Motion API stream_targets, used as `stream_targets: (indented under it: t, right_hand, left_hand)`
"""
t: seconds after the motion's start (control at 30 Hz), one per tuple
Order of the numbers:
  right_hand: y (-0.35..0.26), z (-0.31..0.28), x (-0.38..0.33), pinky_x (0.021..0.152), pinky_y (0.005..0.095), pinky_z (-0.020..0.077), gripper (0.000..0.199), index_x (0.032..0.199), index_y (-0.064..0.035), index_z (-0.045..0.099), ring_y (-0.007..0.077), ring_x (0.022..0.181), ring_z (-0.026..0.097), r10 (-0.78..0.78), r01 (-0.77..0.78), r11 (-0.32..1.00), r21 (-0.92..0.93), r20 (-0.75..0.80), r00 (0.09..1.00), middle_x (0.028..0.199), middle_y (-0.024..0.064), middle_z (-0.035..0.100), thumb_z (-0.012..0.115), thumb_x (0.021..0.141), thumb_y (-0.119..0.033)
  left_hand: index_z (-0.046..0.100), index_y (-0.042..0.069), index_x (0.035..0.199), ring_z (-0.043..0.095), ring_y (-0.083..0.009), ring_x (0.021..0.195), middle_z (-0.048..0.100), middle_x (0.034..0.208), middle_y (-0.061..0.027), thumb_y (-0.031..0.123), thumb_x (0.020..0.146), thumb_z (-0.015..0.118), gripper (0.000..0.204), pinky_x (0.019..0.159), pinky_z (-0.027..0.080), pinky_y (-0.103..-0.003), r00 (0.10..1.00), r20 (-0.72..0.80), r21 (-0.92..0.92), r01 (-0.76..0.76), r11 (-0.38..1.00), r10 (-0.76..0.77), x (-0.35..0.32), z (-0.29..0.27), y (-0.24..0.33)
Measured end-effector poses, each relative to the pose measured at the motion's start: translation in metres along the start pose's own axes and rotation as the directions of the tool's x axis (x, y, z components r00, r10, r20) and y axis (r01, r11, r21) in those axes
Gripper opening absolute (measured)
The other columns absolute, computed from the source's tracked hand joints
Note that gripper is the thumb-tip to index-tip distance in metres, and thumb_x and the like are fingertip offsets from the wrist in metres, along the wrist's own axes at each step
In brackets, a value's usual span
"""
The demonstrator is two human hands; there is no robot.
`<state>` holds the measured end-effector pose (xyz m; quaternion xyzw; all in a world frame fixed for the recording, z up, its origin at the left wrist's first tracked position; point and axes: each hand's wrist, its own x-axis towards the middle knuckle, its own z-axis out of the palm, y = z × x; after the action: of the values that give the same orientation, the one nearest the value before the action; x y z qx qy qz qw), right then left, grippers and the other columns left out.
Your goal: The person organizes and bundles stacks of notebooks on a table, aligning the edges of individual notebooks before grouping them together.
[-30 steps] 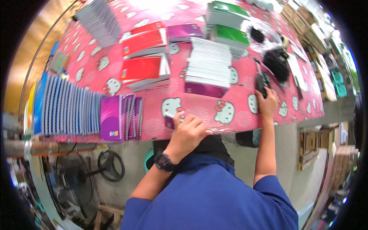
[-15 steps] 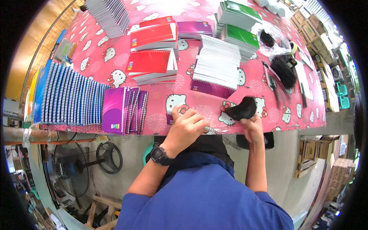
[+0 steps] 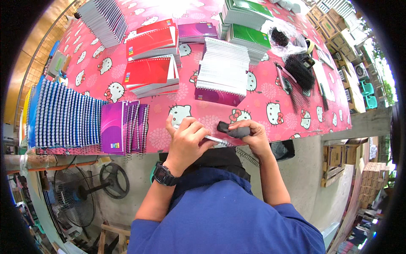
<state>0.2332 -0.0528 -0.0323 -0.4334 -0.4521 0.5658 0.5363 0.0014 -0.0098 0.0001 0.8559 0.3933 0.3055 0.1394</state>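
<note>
Two hands at the desk [image 3: 296, 122] edge: left hand [image 3: 188, 142] fingers clamped on a thin metal rod [image 3: 216, 140], right hand [image 3: 249, 133] fingers wrapped around a dark tool [image 3: 233, 130] touching its tip. I'd keep both aligned, grip steady.

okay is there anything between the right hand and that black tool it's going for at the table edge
Nothing visible stands between them. The right hand is already closed around the black tool at the near edge of the pink table. The left hand sits beside it, pinching a thin silver piece that meets the tool.
</note>
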Motion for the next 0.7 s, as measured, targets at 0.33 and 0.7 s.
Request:
stream_targets:
  t: [0.33,0.7]
  right_hand:
    - [-0.025,-0.017,0.002,0.091,0.0391,0.0454,0.036,0.091,-0.0035,0.063,0.0335,0.108,0.054,-0.213,0.274,0.477,-0.835,0.192,0.958,0.106,0.0091,0.065,0.053,0.058,0.010]
    - [-0.044,0.040,-0.020,0.067,0.0319,0.0466,0.021,0.095,-0.0046,0.063,0.0219,0.081,0.057,-0.014,0.012,0.718,-0.696,0.003,1.000,0.080,0.0063,0.060,0.069,0.079,-0.017]
  left_hand:
    - [0.064,0.016,0.080,0.055,-0.0157,0.094,0.060,0.083,0.0047,0.027,0.065,0.076,0.022,0.100,0.015,-0.055,1.000,0.006,-0.021,-0.015,1.000,0.015,0.003,0.008,0.004]
    - [0.064,0.016,0.076,0.056,-0.0172,0.091,0.061,0.080,0.0022,0.025,0.063,0.076,0.019,0.100,0.016,-0.052,1.000,-0.022,-0.036,0.004,0.999,-0.005,0.002,0.010,0.005]
